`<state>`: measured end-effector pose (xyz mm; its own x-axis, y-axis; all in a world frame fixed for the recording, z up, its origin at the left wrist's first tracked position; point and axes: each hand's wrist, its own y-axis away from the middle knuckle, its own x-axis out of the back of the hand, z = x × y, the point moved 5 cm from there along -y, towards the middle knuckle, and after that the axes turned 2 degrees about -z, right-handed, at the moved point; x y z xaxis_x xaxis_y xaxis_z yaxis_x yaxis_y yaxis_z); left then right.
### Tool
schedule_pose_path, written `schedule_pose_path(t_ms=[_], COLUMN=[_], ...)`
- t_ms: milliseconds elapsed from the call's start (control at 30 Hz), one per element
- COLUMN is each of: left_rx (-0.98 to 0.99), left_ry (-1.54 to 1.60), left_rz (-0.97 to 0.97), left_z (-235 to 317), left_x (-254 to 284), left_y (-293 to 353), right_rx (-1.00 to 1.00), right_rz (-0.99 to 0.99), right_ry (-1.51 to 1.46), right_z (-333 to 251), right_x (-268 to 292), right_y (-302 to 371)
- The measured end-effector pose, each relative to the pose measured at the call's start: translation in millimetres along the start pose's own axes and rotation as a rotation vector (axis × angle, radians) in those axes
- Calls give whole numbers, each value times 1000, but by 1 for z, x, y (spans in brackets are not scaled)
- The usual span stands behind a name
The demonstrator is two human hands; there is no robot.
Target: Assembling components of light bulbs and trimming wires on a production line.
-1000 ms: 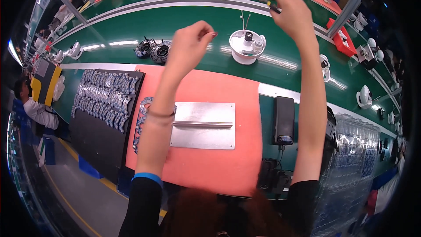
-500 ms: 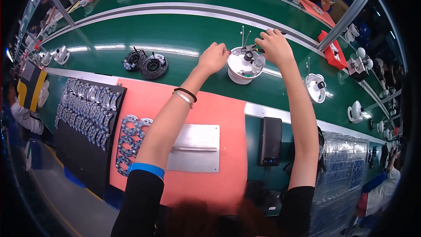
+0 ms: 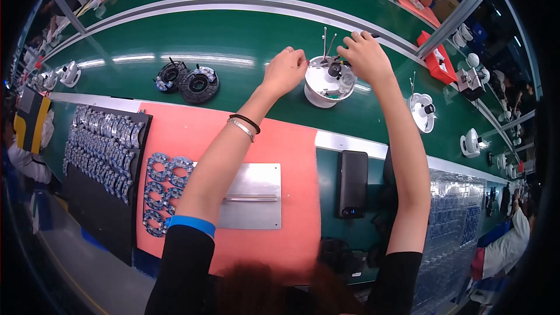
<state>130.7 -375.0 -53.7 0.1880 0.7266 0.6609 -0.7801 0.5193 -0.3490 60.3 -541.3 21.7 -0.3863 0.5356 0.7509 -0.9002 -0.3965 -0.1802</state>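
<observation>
A round white plastic housing [image 3: 320, 98] stands on the green bench, with a black lens-like cylinder [image 3: 334, 69] and a clear round part inside. Two thin cables [image 3: 325, 41] rise from its back. At the left rim, my left hand [image 3: 286, 72] is closed, thumb and fingers pinched; what lies between them is too small to make out. Over the right rear rim, my right hand [image 3: 366, 58] is closed around pliers, whose dark handle end [image 3: 375, 35] sticks out beyond the fingers. The hand mostly hides their jaws.
Two black ring assemblies [image 3: 199, 86] lie left of the housing. Nearer are a pink mat [image 3: 291, 251] with ring-shaped circuit boards [image 3: 154, 195], a metal plate [image 3: 256, 216], and a black board-filled tray [image 3: 96, 204]. Rightward are another white housing [image 3: 421, 114], a black power bank [image 3: 353, 184] and a red bin [image 3: 436, 61].
The view has shifted slightly, sliding the bench items leftward. Both hands stay at the housing; my right hand now covers more of the pliers, whose jaws showed before.
</observation>
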Motion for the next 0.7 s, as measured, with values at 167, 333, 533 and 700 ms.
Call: schedule_pose_path(t_ms=[167, 333, 533, 700], left_rx=[-2, -5, -59, -198], left_ry=[-9, -27, -23, -102], left_rz=[-18, -65, -91, -10], left_z=[9, 25, 50, 59], left_x=[-6, -11, -12, -25], left_y=[4, 6, 5, -2], right_rx=[31, 5, -108, -141], right_rz=[-38, -62, -55, -31], right_ry=[51, 95, 30, 69], right_z=[-7, -6, 3, 4], right_x=[-4, 5, 2, -1], right_y=[2, 12, 31, 32])
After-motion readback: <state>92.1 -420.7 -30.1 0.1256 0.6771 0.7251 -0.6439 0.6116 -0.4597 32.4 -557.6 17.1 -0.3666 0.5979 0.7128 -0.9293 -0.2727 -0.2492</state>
